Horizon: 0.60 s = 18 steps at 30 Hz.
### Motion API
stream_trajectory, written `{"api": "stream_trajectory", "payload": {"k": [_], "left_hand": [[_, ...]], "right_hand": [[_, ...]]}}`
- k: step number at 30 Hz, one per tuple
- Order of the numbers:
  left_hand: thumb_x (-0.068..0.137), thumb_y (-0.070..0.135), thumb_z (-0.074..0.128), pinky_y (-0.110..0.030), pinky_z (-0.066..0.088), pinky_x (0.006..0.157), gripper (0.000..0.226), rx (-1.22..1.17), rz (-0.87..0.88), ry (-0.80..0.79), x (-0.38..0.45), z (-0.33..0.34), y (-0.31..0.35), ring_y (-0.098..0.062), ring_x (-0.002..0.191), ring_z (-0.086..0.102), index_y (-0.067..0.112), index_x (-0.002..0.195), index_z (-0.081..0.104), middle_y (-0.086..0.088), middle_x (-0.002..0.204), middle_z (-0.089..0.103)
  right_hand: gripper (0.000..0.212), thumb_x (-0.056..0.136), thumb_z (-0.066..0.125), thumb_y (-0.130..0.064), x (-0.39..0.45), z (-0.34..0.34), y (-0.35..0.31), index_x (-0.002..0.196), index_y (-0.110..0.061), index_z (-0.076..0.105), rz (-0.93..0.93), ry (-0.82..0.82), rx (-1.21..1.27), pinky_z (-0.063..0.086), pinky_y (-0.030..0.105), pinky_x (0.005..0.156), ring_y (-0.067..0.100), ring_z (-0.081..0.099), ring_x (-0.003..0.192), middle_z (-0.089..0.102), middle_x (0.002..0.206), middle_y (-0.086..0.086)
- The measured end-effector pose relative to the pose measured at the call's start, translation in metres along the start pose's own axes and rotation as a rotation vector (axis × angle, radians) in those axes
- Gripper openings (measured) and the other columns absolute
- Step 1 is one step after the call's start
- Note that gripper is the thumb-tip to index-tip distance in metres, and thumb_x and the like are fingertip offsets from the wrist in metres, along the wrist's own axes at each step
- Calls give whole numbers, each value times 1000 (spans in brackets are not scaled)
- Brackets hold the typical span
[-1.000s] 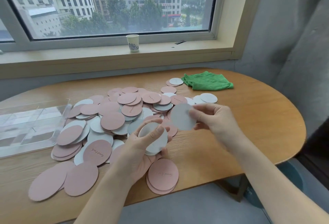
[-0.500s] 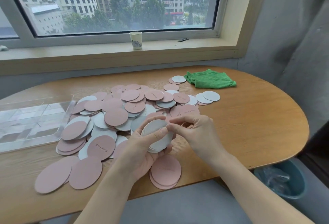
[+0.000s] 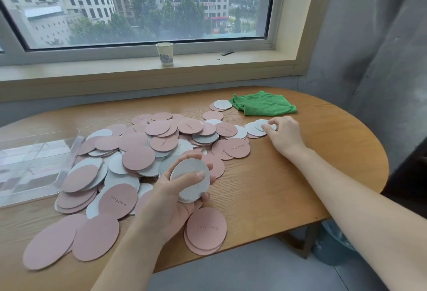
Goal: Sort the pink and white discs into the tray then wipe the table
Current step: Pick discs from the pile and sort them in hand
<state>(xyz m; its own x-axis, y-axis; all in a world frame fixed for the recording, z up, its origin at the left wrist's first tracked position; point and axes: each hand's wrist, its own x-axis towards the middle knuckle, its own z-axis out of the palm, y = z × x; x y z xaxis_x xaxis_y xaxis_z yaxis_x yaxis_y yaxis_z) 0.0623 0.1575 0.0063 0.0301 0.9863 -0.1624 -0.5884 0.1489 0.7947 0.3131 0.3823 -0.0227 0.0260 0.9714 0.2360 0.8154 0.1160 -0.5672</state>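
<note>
Discs [image 3: 138, 157] litter the wooden table [image 3: 288, 186] below a window [image 3: 138, 6]; hands apart, each gripping white discs.

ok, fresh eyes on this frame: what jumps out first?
A big heap of pink and white discs covering the table's left and middle. The left hand holds a stack of white discs near the front edge, while the right hand pinches a white disc just below the green cloth.
</note>
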Motion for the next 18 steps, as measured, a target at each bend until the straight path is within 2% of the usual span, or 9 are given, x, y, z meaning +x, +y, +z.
{"api": "stream_trajectory", "payload": {"k": [5, 9, 13, 15, 18], "left_hand": [[71, 1, 76, -32, 50, 59, 40, 33, 4, -4, 2, 0, 0, -31, 91, 69, 20, 106, 77, -18, 112, 73], [71, 1, 78, -33, 51, 59, 42, 49, -4, -11, 5, -1, -1, -32, 93, 69, 19, 109, 76, -19, 114, 72], [70, 0, 79, -33, 53, 58, 44, 61, -10, -9, 6, -1, -2, -33, 94, 70, 19, 109, 76, -20, 115, 73], [70, 1, 79, -33, 53, 58, 44, 54, -13, -4, 6, 0, -2, -33, 94, 69, 18, 110, 76, -20, 114, 72], [72, 6, 81, -32, 52, 58, 41, 43, -12, -4, 5, 2, -1, -33, 93, 69, 18, 110, 75, -20, 113, 72]], "right_hand": [[55, 92, 63, -53, 16, -6, 0, 133, -17, 62, 45, -102, -75, 40, 44, 107, 30, 43, 134, 59, 137, 11], [58, 88, 72, -46, 23, -8, -7, 137, -16, 60, 60, -153, 12, 41, 42, 110, 27, 50, 132, 60, 138, 9], [74, 77, 86, -37, 28, -13, -12, 139, -12, 56, 122, -193, 71, 40, 39, 111, 26, 51, 132, 58, 140, 8], [60, 77, 87, -29, 26, -14, -11, 129, -11, 63, 133, -170, 110, 44, 34, 103, 24, 56, 123, 63, 130, 9], [21, 85, 80, -21, 16, -16, -10, 102, -13, 72, 116, -95, 210, 44, 26, 79, 19, 62, 100, 69, 105, 5]]}}
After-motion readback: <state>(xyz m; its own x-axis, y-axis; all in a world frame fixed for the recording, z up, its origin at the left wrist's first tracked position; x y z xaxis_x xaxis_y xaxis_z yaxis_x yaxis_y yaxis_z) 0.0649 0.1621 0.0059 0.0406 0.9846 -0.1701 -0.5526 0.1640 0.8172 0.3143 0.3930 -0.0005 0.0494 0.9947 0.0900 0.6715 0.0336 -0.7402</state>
